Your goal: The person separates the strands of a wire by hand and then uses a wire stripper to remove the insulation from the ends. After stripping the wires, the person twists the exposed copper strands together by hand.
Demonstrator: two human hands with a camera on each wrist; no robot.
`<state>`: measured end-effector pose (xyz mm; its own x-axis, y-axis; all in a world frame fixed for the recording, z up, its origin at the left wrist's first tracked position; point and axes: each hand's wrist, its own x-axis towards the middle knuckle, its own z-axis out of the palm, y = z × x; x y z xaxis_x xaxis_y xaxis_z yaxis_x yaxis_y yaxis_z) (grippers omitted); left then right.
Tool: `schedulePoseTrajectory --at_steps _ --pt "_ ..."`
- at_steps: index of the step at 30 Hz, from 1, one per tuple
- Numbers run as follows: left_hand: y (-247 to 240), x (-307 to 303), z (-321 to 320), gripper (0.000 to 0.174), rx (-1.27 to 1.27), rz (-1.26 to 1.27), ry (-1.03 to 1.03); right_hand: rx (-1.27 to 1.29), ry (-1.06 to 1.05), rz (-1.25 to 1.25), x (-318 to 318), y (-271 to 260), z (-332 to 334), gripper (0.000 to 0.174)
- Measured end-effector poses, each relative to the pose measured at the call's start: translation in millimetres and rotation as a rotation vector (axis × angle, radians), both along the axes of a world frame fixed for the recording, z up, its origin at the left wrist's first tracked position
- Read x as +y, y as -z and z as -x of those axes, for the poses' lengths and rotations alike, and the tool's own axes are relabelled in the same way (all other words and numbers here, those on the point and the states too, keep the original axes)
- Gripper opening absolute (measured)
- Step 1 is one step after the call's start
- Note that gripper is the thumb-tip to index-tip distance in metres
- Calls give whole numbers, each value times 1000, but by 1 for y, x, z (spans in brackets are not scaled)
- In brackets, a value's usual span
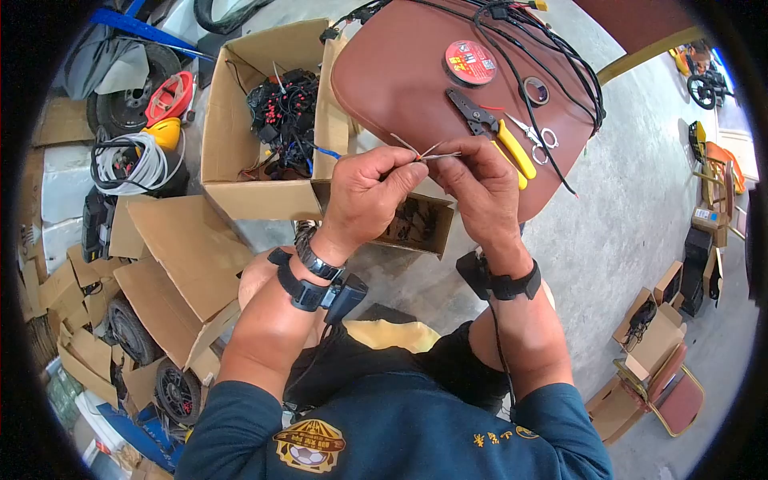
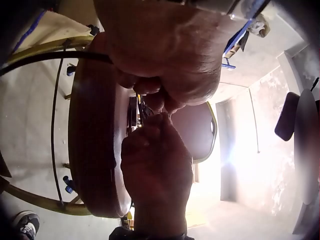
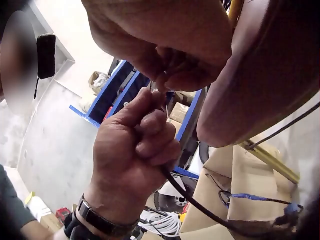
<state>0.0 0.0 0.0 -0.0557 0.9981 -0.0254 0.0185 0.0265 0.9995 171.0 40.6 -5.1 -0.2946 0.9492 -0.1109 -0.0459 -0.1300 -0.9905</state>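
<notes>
Both hands meet above the near edge of a brown padded seat. The left hand (image 1: 364, 192) pinches thin bare wire ends (image 1: 419, 157) between thumb and forefinger; the right hand (image 1: 480, 188) pinches the same wires from the other side. Several strands splay out between the fingertips. From the left hand (image 3: 132, 140) a black cable (image 3: 197, 207) runs down in the right wrist view. In the left wrist view the right hand (image 2: 157, 170) touches the left hand (image 2: 165, 55) at the fingertips, and the wires there are mostly hidden.
On the seat (image 1: 384, 64) lie wire strippers (image 1: 472, 112) with yellow handles, scissors (image 1: 538, 138), a red tape roll (image 1: 470, 62), a smaller roll (image 1: 535, 90) and black cables (image 1: 572, 60). A cardboard box (image 1: 260, 200) of wiring stands left; a smaller box (image 1: 432, 228) sits below the hands.
</notes>
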Motion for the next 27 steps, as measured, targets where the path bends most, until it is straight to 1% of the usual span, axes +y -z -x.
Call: schedulePoseTrajectory --at_steps 2,4,8,11,14,17,20,23,26,27 --pt "-4 0 1 14 22 14 22 -19 27 -120 1 1 -1 11" --pt "-3 3 0 14 -2 21 44 -113 23 -255 2 -2 -6 11" --pt "-5 5 7 14 -44 59 102 -222 9 -512 7 -5 -9 12" --pt "-1 5 10 12 -79 62 153 -179 52 -329 1 -8 -11 13" --pt "-1 5 9 13 -37 0 214 -143 2 -260 4 -10 -16 14" --pt "0 3 5 13 27 -65 189 -74 -9 -130 6 -10 -20 13" --pt "-4 3 7 12 177 -76 179 -70 -105 -125 10 -11 -24 14" --pt "-4 1 4 10 207 -34 119 25 -44 229 12 -35 -22 18" --pt "-2 2 3 10 209 -88 99 105 -65 266 15 -24 -26 22" --pt "-2 2 3 10 230 -107 99 63 -69 232 15 -25 -25 22"
